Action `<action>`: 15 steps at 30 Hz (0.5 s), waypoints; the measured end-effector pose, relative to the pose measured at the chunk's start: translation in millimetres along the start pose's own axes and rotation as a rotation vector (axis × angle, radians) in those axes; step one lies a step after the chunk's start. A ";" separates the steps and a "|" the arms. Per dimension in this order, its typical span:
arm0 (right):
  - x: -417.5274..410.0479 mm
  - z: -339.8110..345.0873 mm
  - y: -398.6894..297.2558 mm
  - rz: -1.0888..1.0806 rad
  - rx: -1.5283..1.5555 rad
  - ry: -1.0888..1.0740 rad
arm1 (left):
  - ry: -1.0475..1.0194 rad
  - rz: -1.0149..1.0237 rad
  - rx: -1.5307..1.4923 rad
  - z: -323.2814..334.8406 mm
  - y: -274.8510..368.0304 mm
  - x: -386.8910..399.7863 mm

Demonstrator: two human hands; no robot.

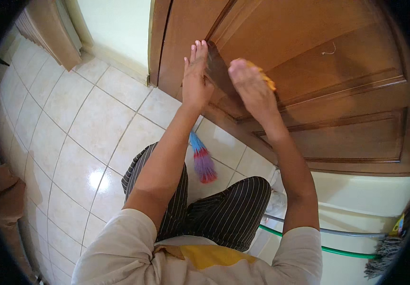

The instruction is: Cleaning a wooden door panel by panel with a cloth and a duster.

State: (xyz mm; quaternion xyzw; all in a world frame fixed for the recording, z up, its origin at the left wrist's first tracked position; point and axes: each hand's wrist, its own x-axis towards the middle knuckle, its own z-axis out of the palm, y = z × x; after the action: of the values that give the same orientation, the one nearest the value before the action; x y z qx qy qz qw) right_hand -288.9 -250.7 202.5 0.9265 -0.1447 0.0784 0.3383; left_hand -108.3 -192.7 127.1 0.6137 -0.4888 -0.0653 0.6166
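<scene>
A brown wooden panel door (pixel 297 92) rises before me. My left hand (pixel 196 74) lies flat against it with fingers stretched out, near the door's edge, and holds nothing. To its right, my right hand (pixel 253 85) is over an orange cloth (pixel 267 80) at the door's panel. That hand is slightly blurred, and it covers most of the cloth. Below my hands, a duster with blue, red and purple bristles (pixel 204 160) is over the tiled floor by my knees. My left forearm hides its upper part.
White floor tiles (pixel 94 114) spread to the left. A brown curtain (pixel 50 32) hangs at the upper left. At the lower right are a grey string mop (pixel 386 254), a green pole (pixel 347 252) and a grey pole (pixel 351 233) by a pale wall. A brown fabric (pixel 5 192) lies at the left rim.
</scene>
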 end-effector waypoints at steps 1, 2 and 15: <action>-2.5 -2.3 1.2 0.003 0.005 -0.002 | 0.017 0.000 -0.014 -0.6 0.4 -0.1; -5.5 -3.7 2.4 0.046 -0.058 0.035 | 0.012 -0.003 -0.010 -1.6 0.6 -0.4; -33.5 4.4 4.0 -0.099 -0.132 -0.067 | 0.052 -0.103 0.078 -8.1 -17.2 -6.8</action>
State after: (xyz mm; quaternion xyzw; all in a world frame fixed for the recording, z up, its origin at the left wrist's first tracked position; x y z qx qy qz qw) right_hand -321.7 -249.2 193.4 0.9103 -0.1148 0.0209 0.3971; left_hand -97.3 -186.6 111.4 0.6631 -0.4425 -0.0617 0.6007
